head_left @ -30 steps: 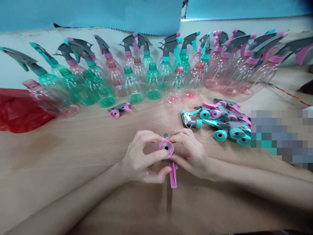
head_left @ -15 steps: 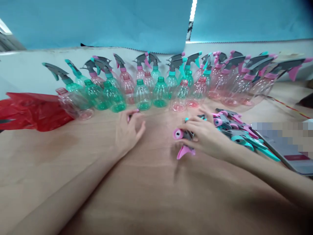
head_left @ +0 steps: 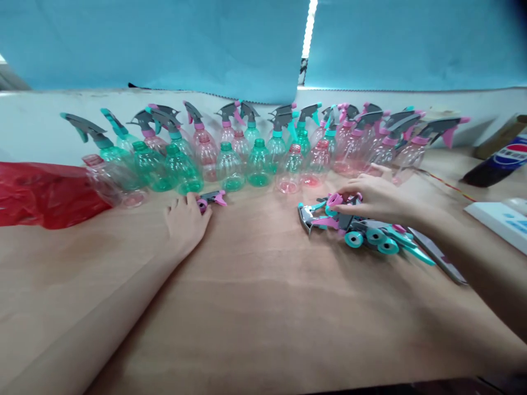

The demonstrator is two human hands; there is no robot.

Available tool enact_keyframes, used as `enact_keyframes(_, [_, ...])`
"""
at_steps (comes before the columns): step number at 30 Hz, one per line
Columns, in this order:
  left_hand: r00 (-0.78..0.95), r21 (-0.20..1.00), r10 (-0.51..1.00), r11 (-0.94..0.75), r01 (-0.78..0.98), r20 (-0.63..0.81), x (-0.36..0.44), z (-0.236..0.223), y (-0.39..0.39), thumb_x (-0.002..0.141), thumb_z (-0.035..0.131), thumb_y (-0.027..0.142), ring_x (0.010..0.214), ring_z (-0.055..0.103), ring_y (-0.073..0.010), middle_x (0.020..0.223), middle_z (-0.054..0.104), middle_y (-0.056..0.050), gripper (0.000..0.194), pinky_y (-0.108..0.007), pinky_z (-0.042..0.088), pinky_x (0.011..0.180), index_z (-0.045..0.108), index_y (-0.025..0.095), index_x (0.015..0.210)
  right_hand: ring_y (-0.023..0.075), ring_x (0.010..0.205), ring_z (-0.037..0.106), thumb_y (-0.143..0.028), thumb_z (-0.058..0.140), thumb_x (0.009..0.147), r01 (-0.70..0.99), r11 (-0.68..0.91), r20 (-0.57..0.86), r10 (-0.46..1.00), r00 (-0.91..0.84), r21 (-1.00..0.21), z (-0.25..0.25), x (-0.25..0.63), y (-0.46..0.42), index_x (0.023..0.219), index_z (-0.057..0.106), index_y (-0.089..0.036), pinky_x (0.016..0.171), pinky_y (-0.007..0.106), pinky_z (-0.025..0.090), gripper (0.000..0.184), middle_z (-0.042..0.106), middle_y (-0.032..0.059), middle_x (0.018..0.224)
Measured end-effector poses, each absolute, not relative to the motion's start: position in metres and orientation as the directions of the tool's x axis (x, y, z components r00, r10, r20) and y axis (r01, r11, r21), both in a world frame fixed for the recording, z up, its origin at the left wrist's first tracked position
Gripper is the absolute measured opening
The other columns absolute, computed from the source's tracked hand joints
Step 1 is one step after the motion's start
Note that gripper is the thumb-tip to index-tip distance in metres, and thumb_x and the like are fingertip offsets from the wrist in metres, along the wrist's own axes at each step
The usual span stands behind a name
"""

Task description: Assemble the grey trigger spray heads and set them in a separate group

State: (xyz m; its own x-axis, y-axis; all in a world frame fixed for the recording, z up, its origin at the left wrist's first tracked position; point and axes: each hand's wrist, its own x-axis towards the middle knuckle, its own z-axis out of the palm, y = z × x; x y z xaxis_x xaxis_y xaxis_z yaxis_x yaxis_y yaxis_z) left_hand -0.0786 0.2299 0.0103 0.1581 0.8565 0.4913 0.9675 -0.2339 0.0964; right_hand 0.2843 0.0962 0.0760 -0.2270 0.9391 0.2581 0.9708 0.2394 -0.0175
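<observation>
Rightward from the left hand (head_left: 187, 221), grip unclear, one pink-grey trigger-head (head_left: 212, 197) is pointed lengthwise; another trigger-head (head_left: 334, 200) is pinched by the right hand (head_left: 376, 196).

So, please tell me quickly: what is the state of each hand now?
Left hand: at the lone pink-collared trigger spray head; grip cannot be told.
Right hand: closed on another pink-collared trigger spray head.
</observation>
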Motion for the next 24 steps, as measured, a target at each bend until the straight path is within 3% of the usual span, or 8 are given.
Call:
enact_keyframes(3, [0.199, 0.138, 0.848, -0.301, 0.944, 0.49, -0.075, 0.015, 0.225, 0.081, 0.05, 0.034, 0.102, 0.052, -0.0371, 0.103, 0.058, -0.018, 0.033, -0.048, 0.038, 0.085, 0.053, 0.012, 0.105, 0.0261, 0.085, 0.06, -0.052, 0.05, 0.082, 0.981, 0.191, 0.192, 0.962, -0.192, 0.024, 0.067, 0.294, 0.097, 0.086, 0.068, -0.021, 0.069, 0.035, 0.041, 0.037, 0.066, 0.0066, 0.081])
enact_keyframes(6, [0.253, 0.203, 0.84, -0.387, 0.9, 0.48, -0.064, 0.019, 0.211, 0.081, 0.053, 0.038, 0.1, 0.054, -0.031, 0.102, 0.059, -0.012, 0.031, -0.041, 0.041, 0.084, 0.053, 0.015, 0.103, 0.0266, 0.092, 0.058, -0.045, 0.052, 0.083, 0.989, 0.15, 0.329, 0.934, -0.143, 0.004, 0.056, 0.286, 0.091, 0.095, 0.067, -0.02, 0.074, 0.037, 0.042, 0.031, 0.065, 0.0099, 0.093])
enact_keyframes(8, [0.282, 0.253, 0.837, -0.434, 0.865, 0.469, -0.053, 0.021, 0.197, 0.082, 0.053, 0.04, 0.098, 0.055, -0.028, 0.099, 0.06, -0.009, 0.029, -0.038, 0.041, 0.084, 0.053, 0.017, 0.1, 0.0236, 0.094, 0.058, -0.038, 0.051, 0.085, 0.978, 0.202, 0.411, 0.896, -0.166, -0.045, 0.049, 0.27, 0.082, 0.096, 0.065, -0.02, 0.081, 0.037, 0.041, 0.025, 0.064, 0.0089, 0.098])
enact_keyframes(11, [0.328, 0.33, 0.836, -0.491, 0.806, 0.44, -0.032, 0.02, 0.176, 0.081, 0.055, 0.043, 0.094, 0.056, -0.0242, 0.096, 0.061, -0.003, 0.028, -0.035, 0.043, 0.081, 0.054, 0.021, 0.098, 0.0209, 0.097, 0.058, -0.036, 0.049, 0.089, 0.949, 0.307, 0.493, 0.838, -0.236, -0.067, 0.039, 0.235, 0.07, 0.097, 0.061, -0.02, 0.099, 0.044, 0.027, 0.022, 0.065, 0.0053, 0.098])
enact_keyframes(14, [0.357, 0.404, 0.834, -0.525, 0.75, 0.42, -0.01, 0.019, 0.159, 0.08, 0.058, 0.044, 0.089, 0.057, -0.0208, 0.093, 0.061, 0.0, 0.027, -0.032, 0.044, 0.077, 0.053, 0.023, 0.095, 0.0242, 0.099, 0.055, -0.044, 0.048, 0.088, 0.935, 0.353, 0.486, 0.824, -0.292, -0.036, 0.027, 0.202, 0.065, 0.11, 0.056, -0.016, 0.104, 0.05, 0.017, 0.036, 0.064, 0.0087, 0.1])
enact_keyframes(18, [0.398, 0.475, 0.831, -0.551, 0.686, 0.39, 0.015, 0.02, 0.141, 0.081, 0.056, 0.049, 0.08, 0.058, -0.0171, 0.087, 0.061, 0.001, 0.029, -0.027, 0.045, 0.069, 0.052, 0.022, 0.09, 0.0282, 0.11, 0.048, -0.051, 0.05, 0.085, 0.954, 0.299, 0.5, 0.831, -0.244, -0.03, 0.015, 0.182, 0.071, 0.123, 0.048, -0.012, 0.104, 0.047, 0.018, 0.055, 0.057, 0.0141, 0.117])
enact_keyframes(21, [0.423, 0.531, 0.848, -0.529, 0.662, 0.318, 0.028, 0.021, 0.133, 0.079, 0.056, 0.05, 0.073, 0.058, -0.0172, 0.081, 0.061, 0.001, 0.03, -0.029, 0.044, 0.066, 0.05, 0.021, 0.086, 0.03, 0.115, 0.043, -0.045, 0.052, 0.085, 0.968, 0.251, 0.557, 0.807, -0.196, -0.023, 0.013, 0.181, 0.076, 0.119, 0.052, -0.013, 0.104, 0.049, 0.016, 0.047, 0.054, 0.0138, 0.124])
enact_keyframes(24, [0.459, 0.582, 0.851, -0.513, 0.63, 0.254, 0.037, 0.019, 0.127, 0.08, 0.055, 0.044, 0.068, 0.057, -0.0167, 0.078, 0.06, 0.001, 0.025, -0.029, 0.043, 0.063, 0.048, 0.021, 0.086, 0.0293, 0.103, 0.05, -0.035, 0.051, 0.086, 0.963, 0.269, 0.574, 0.789, -0.22, -0.001, 0.014, 0.185, 0.078, 0.099, 0.061, -0.015, 0.103, 0.052, 0.015, 0.026, 0.065, 0.011, 0.101])
